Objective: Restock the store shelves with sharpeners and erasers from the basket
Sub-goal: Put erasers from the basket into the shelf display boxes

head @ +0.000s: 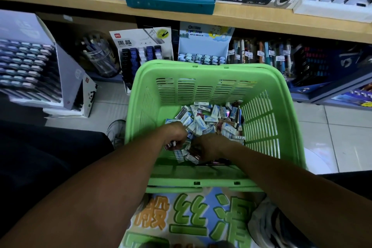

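Note:
A green plastic basket stands on the floor in front of me. A heap of small blue-and-white eraser packs and some dark red ones fills its bottom. Both my hands are down inside it. My left hand curls its fingers round a few small packs. My right hand is curled over the heap and grips a dark red pack; its fingers are partly hidden.
A wooden shelf edge runs across the top with pencil display boxes. Below it stand lead-refill displays, a clear pen jar and a stepped pen display. My shoes flank the basket on the tiled floor.

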`<state>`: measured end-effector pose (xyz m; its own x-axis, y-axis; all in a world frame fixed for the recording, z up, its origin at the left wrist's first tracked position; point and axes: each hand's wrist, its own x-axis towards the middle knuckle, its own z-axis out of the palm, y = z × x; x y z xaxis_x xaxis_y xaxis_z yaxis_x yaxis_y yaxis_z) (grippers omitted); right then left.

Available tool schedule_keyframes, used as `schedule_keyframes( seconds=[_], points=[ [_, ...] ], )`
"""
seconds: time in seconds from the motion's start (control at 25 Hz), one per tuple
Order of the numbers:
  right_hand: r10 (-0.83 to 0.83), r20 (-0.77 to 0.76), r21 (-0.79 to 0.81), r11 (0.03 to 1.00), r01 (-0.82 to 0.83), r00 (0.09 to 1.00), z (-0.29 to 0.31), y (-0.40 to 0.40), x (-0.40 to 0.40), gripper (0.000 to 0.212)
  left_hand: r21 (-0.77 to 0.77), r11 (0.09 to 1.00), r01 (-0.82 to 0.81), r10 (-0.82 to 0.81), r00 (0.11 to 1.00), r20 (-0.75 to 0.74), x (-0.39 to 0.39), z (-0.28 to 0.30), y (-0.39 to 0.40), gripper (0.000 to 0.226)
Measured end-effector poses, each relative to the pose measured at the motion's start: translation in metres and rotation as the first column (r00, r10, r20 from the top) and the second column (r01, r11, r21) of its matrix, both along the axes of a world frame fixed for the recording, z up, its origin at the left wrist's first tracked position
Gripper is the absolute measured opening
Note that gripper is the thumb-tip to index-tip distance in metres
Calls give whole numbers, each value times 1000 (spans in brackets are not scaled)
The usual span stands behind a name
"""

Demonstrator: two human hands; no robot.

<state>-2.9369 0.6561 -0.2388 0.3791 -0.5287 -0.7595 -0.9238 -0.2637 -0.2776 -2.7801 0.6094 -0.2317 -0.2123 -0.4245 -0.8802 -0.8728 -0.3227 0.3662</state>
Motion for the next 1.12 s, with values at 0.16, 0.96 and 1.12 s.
schedule_keyframes(
  seconds=[0.16,0.96,1.12],
  points=[
    [226,-198,-106,962,-250,954,3,5,19,50,-4,1000,-11,11,1000,16,0,-1,-1,15],
    [-669,189,313,735,602,719,10,-10,3,11,198,868,-456,487,860,-152,7,-5,-1,21],
    [-855,240,586,506,633,461,11,-6,-9,26,336,764,-551,634,739,-228,-8,3,0,19]
  ],
)
